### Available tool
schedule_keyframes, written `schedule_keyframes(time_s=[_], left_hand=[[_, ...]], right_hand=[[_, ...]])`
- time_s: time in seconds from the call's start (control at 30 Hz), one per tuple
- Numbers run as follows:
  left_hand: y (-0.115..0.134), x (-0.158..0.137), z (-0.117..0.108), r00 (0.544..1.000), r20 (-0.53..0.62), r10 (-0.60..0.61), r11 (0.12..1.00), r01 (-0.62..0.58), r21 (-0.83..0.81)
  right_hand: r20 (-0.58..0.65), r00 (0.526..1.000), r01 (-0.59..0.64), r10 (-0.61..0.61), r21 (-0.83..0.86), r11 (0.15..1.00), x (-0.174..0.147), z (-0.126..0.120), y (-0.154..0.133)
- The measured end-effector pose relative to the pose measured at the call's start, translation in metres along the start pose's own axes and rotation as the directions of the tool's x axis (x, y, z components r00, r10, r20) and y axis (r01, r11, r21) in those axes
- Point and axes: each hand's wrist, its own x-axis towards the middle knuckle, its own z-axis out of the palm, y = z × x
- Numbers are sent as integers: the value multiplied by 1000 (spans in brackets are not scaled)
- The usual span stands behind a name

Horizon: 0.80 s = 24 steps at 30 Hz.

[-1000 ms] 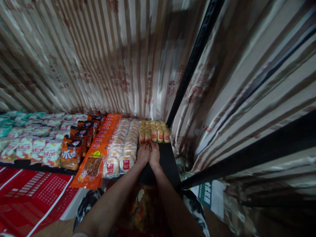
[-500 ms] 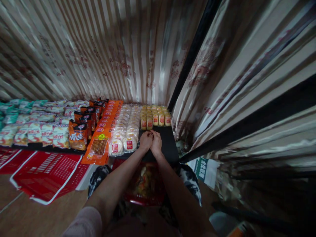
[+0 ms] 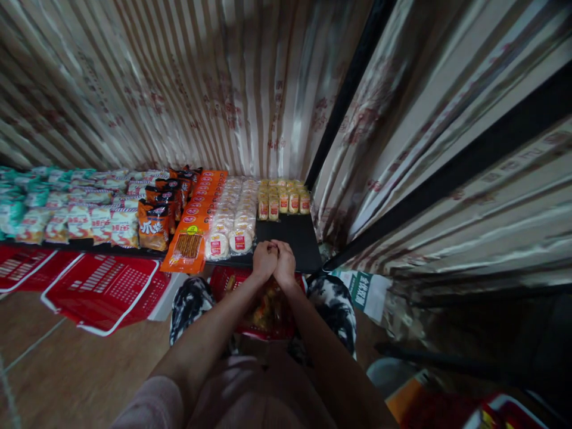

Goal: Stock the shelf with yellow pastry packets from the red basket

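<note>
Across black shelf [image 3: 292, 235], open room from front edge back to small yellow packets [image 3: 292, 202] in rows beside round white packets [image 3: 240, 229] | Left hand [image 3: 265, 262] against right hand [image 3: 285, 263] near edge, fingers [image 3: 280, 245] curled together; cannot tell whether around anything | Hidden: palms, and part of red basket [image 3: 283, 332] behind forearms [image 3: 227, 316]
</note>
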Motion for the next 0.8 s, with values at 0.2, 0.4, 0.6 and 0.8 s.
schedule_keyframes(time_s=[0.2, 0.4, 0.6, 0.8], left_hand=[[-13, -26, -5, 998, -59, 17, 999, -18, -29], [-33, -57, -7, 985, -137, 107, 990, -118, -75], [-59, -86, 1, 995, -82, 63, 998, -63, 2], [-95, -87, 11, 956, 225, -189, 977, 161, 137]], right_hand=[[2, 998, 58, -58, 5, 998, -27, 1, -4], [-46, 986, 159, -157, 27, 987, -60, 9, 3], [8, 979, 203, -204, 38, 978, -95, 23, 25], [350, 935, 7, 48, -154, 988, -110, 46, 52]])
